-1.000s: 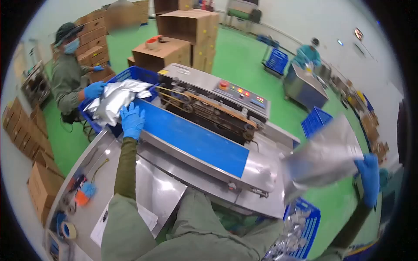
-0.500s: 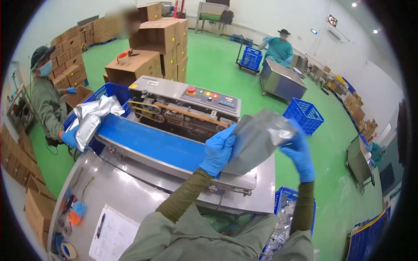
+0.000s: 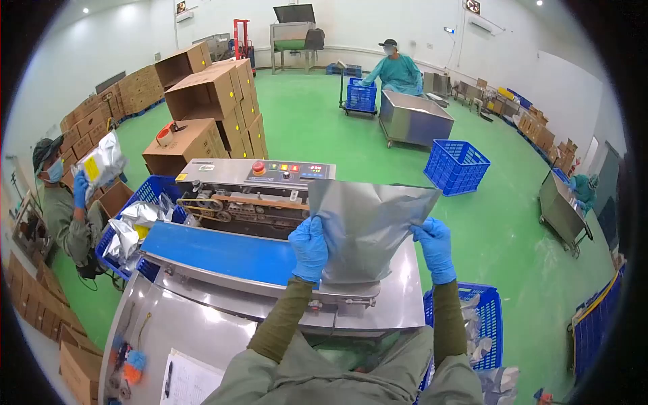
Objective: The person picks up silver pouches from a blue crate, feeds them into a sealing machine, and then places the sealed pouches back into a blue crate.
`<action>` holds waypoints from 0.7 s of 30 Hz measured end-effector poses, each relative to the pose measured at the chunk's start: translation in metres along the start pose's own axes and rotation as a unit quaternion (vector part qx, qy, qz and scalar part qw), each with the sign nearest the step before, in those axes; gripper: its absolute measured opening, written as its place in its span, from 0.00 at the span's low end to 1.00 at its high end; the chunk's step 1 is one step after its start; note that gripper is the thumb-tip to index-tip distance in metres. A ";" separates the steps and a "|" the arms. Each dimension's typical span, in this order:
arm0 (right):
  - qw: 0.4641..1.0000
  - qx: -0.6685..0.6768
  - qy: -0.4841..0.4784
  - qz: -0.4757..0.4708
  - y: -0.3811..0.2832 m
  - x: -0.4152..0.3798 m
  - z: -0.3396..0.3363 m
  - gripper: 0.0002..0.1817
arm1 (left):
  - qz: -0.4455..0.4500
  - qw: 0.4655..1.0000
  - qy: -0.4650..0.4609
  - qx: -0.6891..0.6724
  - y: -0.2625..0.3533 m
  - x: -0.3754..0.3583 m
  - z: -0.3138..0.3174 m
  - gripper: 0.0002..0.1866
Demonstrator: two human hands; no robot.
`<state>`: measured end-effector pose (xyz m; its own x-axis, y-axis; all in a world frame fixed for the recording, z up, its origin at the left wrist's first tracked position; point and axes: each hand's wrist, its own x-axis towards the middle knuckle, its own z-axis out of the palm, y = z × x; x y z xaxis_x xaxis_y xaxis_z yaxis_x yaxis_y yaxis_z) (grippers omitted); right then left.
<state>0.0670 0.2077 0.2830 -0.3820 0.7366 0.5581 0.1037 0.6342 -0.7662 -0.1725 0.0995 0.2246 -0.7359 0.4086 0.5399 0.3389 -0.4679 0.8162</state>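
Note:
A silver foil bag [image 3: 368,233] hangs upright in front of me, its wide top edge facing up. My left hand [image 3: 309,250], in a blue glove, pinches its left side. On the right side, my gloved right hand [image 3: 434,250] grips the edge between closed fingers. Just behind and left of the bag stands a band sealing machine [image 3: 260,172] with a red knob and lit buttons. Its blue conveyor belt [image 3: 216,253] runs leftward from beside my left hand. The bag covers the machine's right end.
Silver bags fill a blue crate [image 3: 496,324] by my right leg and another crate [image 3: 108,253] at the belt's left end. A co-worker [image 3: 67,216] there lifts a foil bag [image 3: 101,162]. Papers with a pen [image 3: 169,379] lie on the steel table [image 3: 202,324]. Cartons [image 3: 189,145] stand behind the machine.
The bag has turned from tilted to upright and faces me. My right hand has come down onto its right edge. The co-worker has raised a foil bag from the belt's end.

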 end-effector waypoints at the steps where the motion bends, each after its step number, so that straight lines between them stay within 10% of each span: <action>1: 1.000 -0.001 0.009 0.002 0.011 -0.007 0.000 0.03 | 0.007 1.000 -0.006 -0.005 0.004 -0.002 0.001 0.14; 7: 0.990 0.124 -0.050 0.039 -0.002 -0.008 0.009 0.10 | 0.034 0.976 -0.176 -0.125 0.050 0.025 0.004 0.17; 9: 0.994 0.081 -0.071 -0.016 0.000 -0.006 0.010 0.14 | -0.014 0.933 -0.354 0.067 0.054 0.036 -0.010 0.18; 13: 0.991 0.095 -0.019 0.088 0.043 -0.006 0.027 0.21 | -0.203 0.936 -0.262 -0.121 0.004 0.026 -0.019 0.18; 21: 0.977 0.163 0.003 0.137 0.049 0.006 0.028 0.23 | -0.303 0.893 -0.242 -0.231 -0.023 0.034 0.022 0.19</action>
<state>0.0443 0.2370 0.2399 -0.3760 0.8697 0.3197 -0.0981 0.3057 -0.9471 -0.1927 0.1416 0.2286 -0.3256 0.9342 0.1458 -0.3944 -0.2743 0.8770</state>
